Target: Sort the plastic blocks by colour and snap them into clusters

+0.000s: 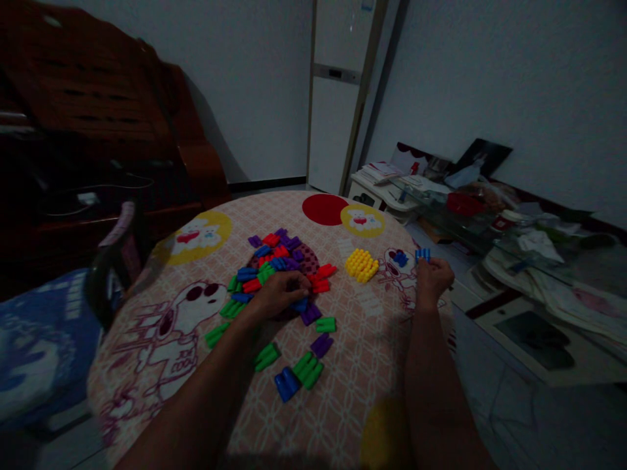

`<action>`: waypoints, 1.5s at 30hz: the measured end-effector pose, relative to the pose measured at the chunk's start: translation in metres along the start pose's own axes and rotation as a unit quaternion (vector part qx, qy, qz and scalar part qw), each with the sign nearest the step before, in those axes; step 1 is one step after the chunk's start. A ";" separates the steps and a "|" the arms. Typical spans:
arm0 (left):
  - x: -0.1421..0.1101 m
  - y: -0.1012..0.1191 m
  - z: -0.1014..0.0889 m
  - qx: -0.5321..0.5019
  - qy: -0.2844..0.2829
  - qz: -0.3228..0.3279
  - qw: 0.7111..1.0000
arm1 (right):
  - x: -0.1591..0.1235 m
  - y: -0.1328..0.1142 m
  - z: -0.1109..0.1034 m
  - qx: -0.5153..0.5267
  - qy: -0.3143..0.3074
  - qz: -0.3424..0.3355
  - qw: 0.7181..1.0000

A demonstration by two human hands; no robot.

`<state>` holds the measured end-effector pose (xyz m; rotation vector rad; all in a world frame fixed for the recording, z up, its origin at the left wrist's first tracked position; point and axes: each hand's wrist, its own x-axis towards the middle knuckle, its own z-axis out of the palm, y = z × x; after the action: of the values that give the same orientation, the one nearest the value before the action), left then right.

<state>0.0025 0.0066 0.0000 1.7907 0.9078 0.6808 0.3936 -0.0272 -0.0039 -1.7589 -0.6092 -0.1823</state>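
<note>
My left hand (pixel 281 292) is over a loose pile of plastic building blocks, its fingers curled down around a blue building block (pixel 300 305) at the pile's near right side. The hand partly hides that block and those beneath. Out at the table's right edge, my right hand (pixel 434 277) pinches blue building blocks (pixel 422 254) upright between thumb and fingers. Another blue piece (pixel 400 259) lies on the cloth just left of it. Between the hands sits a cluster of yellow blocks (pixel 361 266). Red blocks (pixel 321 279) lie right of my left hand.
A patterned tablecloth (pixel 353 365) covers the round table. Green blocks (pixel 308 370), a blue block (pixel 287 384) and a purple block (pixel 322 344) lie nearer me. A chair (pixel 117 261) stands at left, a wooden bench (pixel 98 117) behind, and a cluttered glass-topped cabinet (pixel 441 209) at right.
</note>
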 end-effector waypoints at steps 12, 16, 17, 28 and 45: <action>0.001 -0.005 0.002 0.009 -0.022 -0.001 1.000 | 0.001 0.004 0.000 -0.168 -0.196 0.005 0.966; 0.001 -0.005 0.003 0.013 -0.029 -0.001 0.999 | -0.002 0.001 0.011 -0.178 -0.210 -0.021 0.961; 0.001 -0.004 0.003 0.014 -0.029 -0.002 0.999 | -0.003 0.001 0.015 -0.184 -0.205 -0.032 0.961; 0.002 0.001 0.007 0.030 0.008 -0.003 1.000 | -0.013 0.007 0.020 -0.070 -0.191 0.095 0.975; 0.111 0.050 0.065 0.012 0.043 0.079 0.996 | -0.016 0.013 0.029 -0.121 -0.126 0.020 0.984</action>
<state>0.1293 0.0523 0.0284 1.8805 0.8395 0.8575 0.3810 -0.0068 -0.0299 -2.0465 -0.7590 -0.0043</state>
